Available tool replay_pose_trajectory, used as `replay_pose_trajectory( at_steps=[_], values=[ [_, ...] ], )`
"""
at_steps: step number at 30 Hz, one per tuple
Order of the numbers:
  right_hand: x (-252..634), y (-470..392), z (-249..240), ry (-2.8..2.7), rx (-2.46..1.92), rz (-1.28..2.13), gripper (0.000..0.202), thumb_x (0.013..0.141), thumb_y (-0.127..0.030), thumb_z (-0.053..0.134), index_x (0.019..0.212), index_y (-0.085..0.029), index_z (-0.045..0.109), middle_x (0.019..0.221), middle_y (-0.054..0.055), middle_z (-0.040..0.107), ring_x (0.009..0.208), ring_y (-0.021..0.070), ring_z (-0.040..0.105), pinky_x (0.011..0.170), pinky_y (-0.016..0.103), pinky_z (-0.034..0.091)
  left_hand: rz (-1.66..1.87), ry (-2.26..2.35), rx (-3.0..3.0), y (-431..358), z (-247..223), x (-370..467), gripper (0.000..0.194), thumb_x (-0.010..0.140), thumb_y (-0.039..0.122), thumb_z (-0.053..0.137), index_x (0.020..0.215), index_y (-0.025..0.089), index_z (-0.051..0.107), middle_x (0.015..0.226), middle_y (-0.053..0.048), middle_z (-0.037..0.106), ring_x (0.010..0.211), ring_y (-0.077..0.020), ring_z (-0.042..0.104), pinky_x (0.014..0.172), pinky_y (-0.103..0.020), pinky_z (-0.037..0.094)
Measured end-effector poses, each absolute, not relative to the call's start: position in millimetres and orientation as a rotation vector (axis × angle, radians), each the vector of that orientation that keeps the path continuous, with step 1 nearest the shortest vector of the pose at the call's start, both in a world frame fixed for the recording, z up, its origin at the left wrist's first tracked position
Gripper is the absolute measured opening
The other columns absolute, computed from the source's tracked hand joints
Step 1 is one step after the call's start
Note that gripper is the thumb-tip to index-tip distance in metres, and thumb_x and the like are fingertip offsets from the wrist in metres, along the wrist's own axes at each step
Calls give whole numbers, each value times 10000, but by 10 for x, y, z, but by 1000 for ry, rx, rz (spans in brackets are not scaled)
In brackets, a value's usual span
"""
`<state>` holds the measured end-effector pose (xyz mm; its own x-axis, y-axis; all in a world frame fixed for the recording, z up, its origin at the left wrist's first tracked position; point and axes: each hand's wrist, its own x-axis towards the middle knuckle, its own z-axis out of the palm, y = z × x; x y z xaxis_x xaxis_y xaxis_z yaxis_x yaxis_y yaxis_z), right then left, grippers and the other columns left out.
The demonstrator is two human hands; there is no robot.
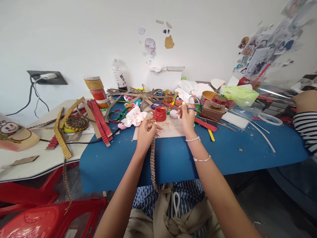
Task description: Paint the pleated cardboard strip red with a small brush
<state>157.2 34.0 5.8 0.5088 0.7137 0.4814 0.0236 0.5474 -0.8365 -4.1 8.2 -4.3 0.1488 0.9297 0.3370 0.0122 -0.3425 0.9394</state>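
Note:
My left hand (148, 130) pinches the upper end of a brown corrugated cardboard strip (153, 162), which hangs over the front edge of the blue tabletop toward my lap. In my right hand (187, 117) is a thin blue-handled paintbrush (190, 108), held level with its tip pointing left over the red paint jar (160, 114). The jar stands without its lid on a paint-spotted board (170, 130). Between the jar and my right hand lies a white round lid (174, 114). A crumpled, red-stained tissue (135, 116) sits just left of my left hand.
Stacked paint tubs (96, 91) and a bottle (120, 76) stand at the back left. Red corrugated strips (99, 122) and a coiled brown strip (77, 122) lie on the left. A brown box (213, 110) and green tissue pack (240, 95) stand right. Another person's striped sleeve (305, 130) shows.

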Motion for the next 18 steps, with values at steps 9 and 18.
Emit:
replay_pose_trajectory(
  at_steps=[9,18],
  values=[
    [1545,329,60,-1047,-954,481,263,767,-419,442,662,-181,485,487,-64,514,371,24,399,380,155,296,1310,930,1544,86,-41,-40,286,729,255,476,994,162,423,594,39,594,422,-76,498,498,-216,405],
    [1551,335,59,-1028,-928,486,285,770,-435,430,636,-185,464,463,-62,505,349,36,393,359,171,289,1310,934,1549,91,-39,-37,282,723,243,476,987,160,419,598,37,603,421,-71,497,494,-208,409]
  ],
)
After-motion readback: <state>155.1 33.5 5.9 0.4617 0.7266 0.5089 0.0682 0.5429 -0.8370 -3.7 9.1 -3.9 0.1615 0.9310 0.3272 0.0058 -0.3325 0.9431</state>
